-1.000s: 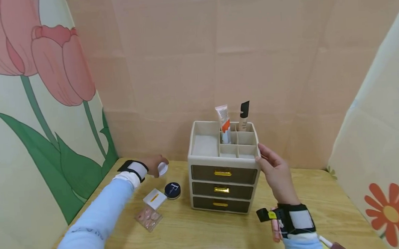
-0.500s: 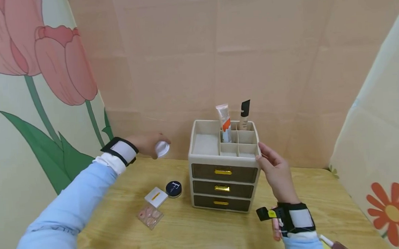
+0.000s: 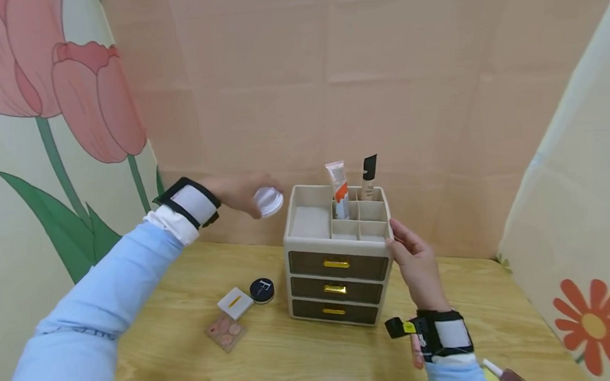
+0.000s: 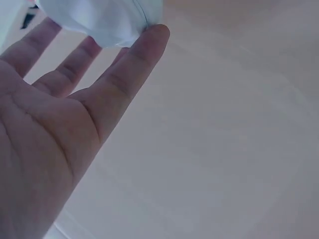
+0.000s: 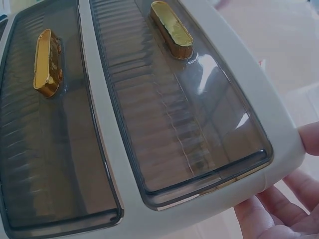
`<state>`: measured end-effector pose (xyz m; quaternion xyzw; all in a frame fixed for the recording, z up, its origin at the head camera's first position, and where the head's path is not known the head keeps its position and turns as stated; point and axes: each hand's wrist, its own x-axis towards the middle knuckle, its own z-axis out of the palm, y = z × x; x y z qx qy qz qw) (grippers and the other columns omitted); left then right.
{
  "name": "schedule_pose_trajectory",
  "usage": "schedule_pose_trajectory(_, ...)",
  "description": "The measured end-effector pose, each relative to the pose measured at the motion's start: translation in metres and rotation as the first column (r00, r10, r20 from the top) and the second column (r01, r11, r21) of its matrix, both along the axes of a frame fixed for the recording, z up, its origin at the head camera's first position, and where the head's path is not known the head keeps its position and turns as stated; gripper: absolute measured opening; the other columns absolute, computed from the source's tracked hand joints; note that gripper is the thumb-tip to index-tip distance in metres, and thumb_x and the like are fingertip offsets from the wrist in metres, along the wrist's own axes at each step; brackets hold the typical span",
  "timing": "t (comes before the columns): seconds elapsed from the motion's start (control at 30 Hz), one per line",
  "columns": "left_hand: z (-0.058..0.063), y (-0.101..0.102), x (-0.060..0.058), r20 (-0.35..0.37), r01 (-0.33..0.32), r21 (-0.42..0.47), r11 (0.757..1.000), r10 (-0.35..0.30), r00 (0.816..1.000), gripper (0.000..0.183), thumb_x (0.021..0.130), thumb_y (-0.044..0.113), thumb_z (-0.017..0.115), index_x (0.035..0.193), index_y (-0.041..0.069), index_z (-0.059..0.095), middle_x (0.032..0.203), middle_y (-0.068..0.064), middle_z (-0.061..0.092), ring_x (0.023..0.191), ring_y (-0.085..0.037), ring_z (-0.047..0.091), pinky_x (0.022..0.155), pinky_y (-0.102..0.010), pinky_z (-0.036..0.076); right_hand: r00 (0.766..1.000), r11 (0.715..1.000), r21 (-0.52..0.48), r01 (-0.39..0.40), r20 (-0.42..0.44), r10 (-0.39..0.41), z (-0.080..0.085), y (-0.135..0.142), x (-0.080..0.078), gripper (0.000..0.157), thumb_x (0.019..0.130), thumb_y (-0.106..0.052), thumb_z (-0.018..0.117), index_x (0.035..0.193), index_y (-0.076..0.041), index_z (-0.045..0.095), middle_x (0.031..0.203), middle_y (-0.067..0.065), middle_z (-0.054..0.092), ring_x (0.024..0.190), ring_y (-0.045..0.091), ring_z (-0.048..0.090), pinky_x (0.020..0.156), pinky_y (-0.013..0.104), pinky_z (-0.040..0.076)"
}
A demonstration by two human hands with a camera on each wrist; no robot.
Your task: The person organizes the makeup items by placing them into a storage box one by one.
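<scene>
My left hand (image 3: pixel 240 194) holds a white round jar (image 3: pixel 269 201) in the air, left of the drawer organizer and level with its top. In the left wrist view the hand (image 4: pixel 75 104) has its fingertips against the white jar (image 4: pixel 102 20), which shows a wavy edge. My right hand (image 3: pixel 419 265) grips the upper right edge of the cream organizer (image 3: pixel 336 244), thumb at the front. The right wrist view has the fingers (image 5: pixel 256 214) under the side of the organizer frame (image 5: pixel 104 89). A tube (image 3: pixel 340 191) and a black-capped bottle (image 3: pixel 369 178) stand in its top compartments.
On the wooden table (image 3: pixel 293 358) lie a dark round compact (image 3: pixel 262 290), a white square box (image 3: pixel 235 303) and a clear palette (image 3: pixel 225 333). A pink item (image 3: pixel 416 351) is partly behind the right wrist strap. A brown-ended item (image 3: pixel 511 378) lies at the front right.
My left hand has lifted the white jar from near the tabletop and carried it up and right, toward the organizer. My right hand keeps its grip on the organizer's edge.
</scene>
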<state>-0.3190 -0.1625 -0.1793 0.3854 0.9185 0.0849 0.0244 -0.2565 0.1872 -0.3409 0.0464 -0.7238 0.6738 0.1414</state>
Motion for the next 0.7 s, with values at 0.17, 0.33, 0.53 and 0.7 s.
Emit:
schedule_pose_trajectory(0.17, 0.017, 0.027, 0.002, -0.011, -0.006, -0.038, 0.999, 0.006, 1.000, 0.067, 0.072, 0.002, 0.076, 0.135, 0.011, 0.055, 0.127, -0.013, 0.054, 0.108, -0.030, 0.051, 0.088, -0.041, 0.046, 1.000, 1.000, -0.012, -0.003, 0.001, 0.003, -0.002, -0.002, -0.002, 0.049, 0.100, -0.017, 0.054, 0.147, -0.011, 0.044, 0.146, 0.011, 0.045, 0.126, 0.024, 0.047, 0.090, 0.016, 0.046)
schedule_pose_trajectory(0.33, 0.022, 0.053, -0.005, -0.003, -0.010, -0.087, 0.996, 0.009, 1.000, 0.068, 0.074, 0.003, 0.075, 0.137, 0.016, 0.054, 0.127, -0.007, 0.054, 0.109, -0.024, 0.050, 0.088, -0.037, 0.045, 1.000, 1.000, -0.006, 0.003, 0.018, -0.003, -0.002, -0.003, -0.004, 0.049, 0.100, -0.019, 0.054, 0.147, -0.013, 0.043, 0.146, 0.009, 0.045, 0.126, 0.024, 0.047, 0.093, 0.020, 0.045)
schedule_pose_trajectory(0.53, 0.017, 0.077, -0.019, -0.021, -0.030, -0.133, 0.991, 0.027, 0.999, 0.071, 0.074, 0.001, 0.076, 0.139, 0.019, 0.053, 0.134, -0.004, 0.051, 0.114, -0.023, 0.047, 0.087, -0.035, 0.047, 1.000, 1.000, -0.019, 0.000, -0.001, 0.000, -0.001, -0.004, -0.008, 0.048, 0.100, -0.016, 0.054, 0.146, -0.010, 0.044, 0.146, 0.011, 0.046, 0.125, 0.025, 0.047, 0.091, 0.018, 0.046)
schedule_pose_trajectory(0.7, 0.008, 0.087, -0.032, -0.036, -0.041, -0.164, 0.986, 0.036, 0.999, 0.072, 0.072, -0.002, 0.078, 0.137, 0.020, 0.055, 0.134, -0.004, 0.050, 0.114, -0.023, 0.047, 0.085, -0.034, 0.048, 1.000, 1.000, -0.018, -0.001, -0.005, 0.001, -0.004, -0.007, -0.010, 0.048, 0.100, -0.014, 0.053, 0.146, -0.008, 0.044, 0.145, 0.011, 0.046, 0.125, 0.025, 0.048, 0.090, 0.017, 0.046)
